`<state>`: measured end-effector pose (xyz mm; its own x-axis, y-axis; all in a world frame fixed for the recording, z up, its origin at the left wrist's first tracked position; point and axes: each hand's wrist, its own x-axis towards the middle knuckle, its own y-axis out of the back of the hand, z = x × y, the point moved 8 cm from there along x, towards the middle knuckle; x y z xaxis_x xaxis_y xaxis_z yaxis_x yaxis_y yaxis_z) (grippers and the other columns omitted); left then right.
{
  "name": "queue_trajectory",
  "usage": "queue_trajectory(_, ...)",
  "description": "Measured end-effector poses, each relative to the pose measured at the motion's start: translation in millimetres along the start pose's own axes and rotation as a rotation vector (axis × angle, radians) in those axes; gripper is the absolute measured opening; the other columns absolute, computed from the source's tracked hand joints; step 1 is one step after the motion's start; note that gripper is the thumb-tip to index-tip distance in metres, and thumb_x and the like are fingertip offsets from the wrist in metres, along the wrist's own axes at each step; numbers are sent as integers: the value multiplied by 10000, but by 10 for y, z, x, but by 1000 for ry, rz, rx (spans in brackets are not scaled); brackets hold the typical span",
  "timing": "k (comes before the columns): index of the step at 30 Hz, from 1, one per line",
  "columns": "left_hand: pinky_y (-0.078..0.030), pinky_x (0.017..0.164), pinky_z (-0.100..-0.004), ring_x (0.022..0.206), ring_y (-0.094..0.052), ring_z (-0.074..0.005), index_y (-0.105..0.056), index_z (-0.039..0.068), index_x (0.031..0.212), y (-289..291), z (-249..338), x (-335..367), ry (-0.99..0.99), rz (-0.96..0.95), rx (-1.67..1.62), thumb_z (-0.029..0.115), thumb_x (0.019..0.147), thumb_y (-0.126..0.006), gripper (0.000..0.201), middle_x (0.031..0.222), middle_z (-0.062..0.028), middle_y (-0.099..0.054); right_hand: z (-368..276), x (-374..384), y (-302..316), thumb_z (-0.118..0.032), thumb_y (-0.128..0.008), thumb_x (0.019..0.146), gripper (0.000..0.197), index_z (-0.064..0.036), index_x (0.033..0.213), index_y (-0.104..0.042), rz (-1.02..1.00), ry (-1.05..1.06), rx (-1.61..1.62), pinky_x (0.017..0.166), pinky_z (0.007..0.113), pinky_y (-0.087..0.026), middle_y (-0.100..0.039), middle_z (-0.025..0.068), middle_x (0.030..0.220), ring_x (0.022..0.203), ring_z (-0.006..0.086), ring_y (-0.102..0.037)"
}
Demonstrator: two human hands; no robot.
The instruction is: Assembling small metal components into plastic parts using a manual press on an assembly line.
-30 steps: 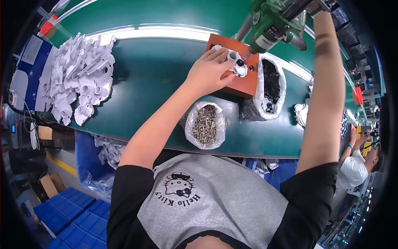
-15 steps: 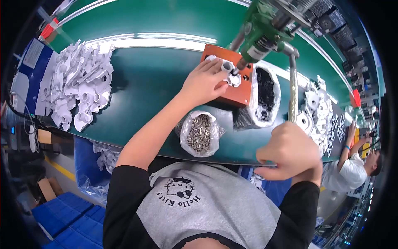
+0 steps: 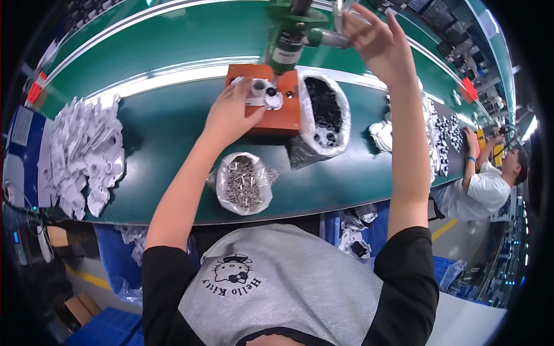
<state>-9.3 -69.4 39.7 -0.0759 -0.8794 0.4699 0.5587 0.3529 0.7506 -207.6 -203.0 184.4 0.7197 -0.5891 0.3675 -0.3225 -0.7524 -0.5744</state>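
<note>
My left hand point(image 3: 229, 115) grips a white moulded plastic part point(image 3: 272, 102), thumb and fingers on its near and left sides. The part lies on an orange block fixture point(image 3: 271, 123) and has a small black piece point(image 3: 270, 91) on it. Directly above stands a green hand press point(image 3: 287, 43), its spindle tip just over the part. My right hand point(image 3: 378, 49) is raised beside the upright press lever point(image 3: 339, 14), fingers apart and somewhat blurred; no grip on the lever shows.
A bag of metal screws or pins point(image 3: 243, 184) sits near the bench edge. Right of the fixture is a bag of black pieces point(image 3: 324, 109). White parts point(image 3: 86, 153) are heaped at left, others point(image 3: 381, 135) at right. A co-worker point(image 3: 485, 184) sits at far right.
My right hand has gone from low on the pulled-down lever to high up, and the lever has swung upward. The spindle has risen off the part. My left hand stays on it.
</note>
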Motion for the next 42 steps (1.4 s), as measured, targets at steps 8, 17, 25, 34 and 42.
queue_trajectory(8,-176,1112,-487,1215,-460,-231,-548,112,1143,26,-48,451,-9,-287,124,399,780,-629,470,1145,-82,-572,-212,-2298,809,-215,-623,826,412,-78,1212,-576,750,-133,-1910,1020,425,-349,-536,194,1277,1195,338,-489)
queue_trajectory(17,-496,736,-416,892,-620,-344,-594,49,812,568,-388,694,323,-143,-12,387,750,-654,349,854,-153,-646,101,-3123,1085,-273,-610,863,493,-222,1341,-501,965,-406,-2344,1054,491,-291,-402,269,1366,1258,439,-365)
queue_trajectory(25,-390,1001,-415,1196,-452,-406,-342,-9,1374,639,-1445,640,457,220,-255,269,785,-668,729,1260,-280,-453,147,-3250,1493,-254,-593,889,572,95,1303,-408,1096,-266,-2080,1076,422,-300,-333,287,1414,1311,408,-340)
queue_trajectory(34,-417,897,-438,1046,-512,-366,-557,23,1075,2025,-1347,-1010,381,542,264,163,777,-644,341,1071,-194,-555,-44,-3311,1379,-190,-641,864,577,75,1319,-405,1184,3,-2129,1097,396,-270,-348,245,1430,1327,357,-338)
queue_trajectory(42,-499,710,-475,853,-612,-400,-535,40,1023,2675,-1962,-2844,1083,307,701,366,818,-644,399,944,-208,-586,-269,-3138,1143,-175,-607,889,498,13,1325,-455,1212,191,-1959,1052,388,-329,-465,173,1354,1266,294,-423)
